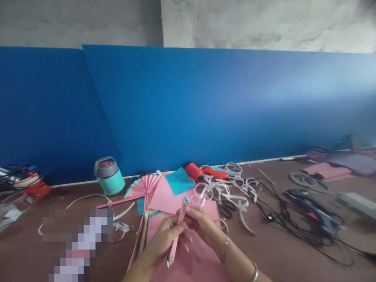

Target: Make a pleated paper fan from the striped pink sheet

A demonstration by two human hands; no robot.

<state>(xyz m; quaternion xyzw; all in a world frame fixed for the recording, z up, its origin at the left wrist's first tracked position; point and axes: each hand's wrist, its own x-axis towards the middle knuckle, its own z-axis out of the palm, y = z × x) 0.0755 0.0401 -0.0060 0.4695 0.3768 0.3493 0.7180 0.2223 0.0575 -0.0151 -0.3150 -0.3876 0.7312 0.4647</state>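
A narrow folded strip of pink paper [175, 243] with blue showing at its ends is held between both hands. My left hand [164, 235] grips it around the middle, thumb on top. Near the strip's upper end, my right hand [202, 224] pinches it with thumb and fingers. Beneath the hands lie pink paper sheets [205, 256]. A pleated pink paper fan [146, 187] with blue edging rests just beyond them, beside a blue paper sheet [179, 181].
White curled strips [226, 192] and dark-handled scissors [227, 209] lie to the right. Farther right are black cables [282, 211] and a blue glue gun [319, 217]. A teal jar [111, 178] stands at the back left. A blue partition [205, 109] borders the table.
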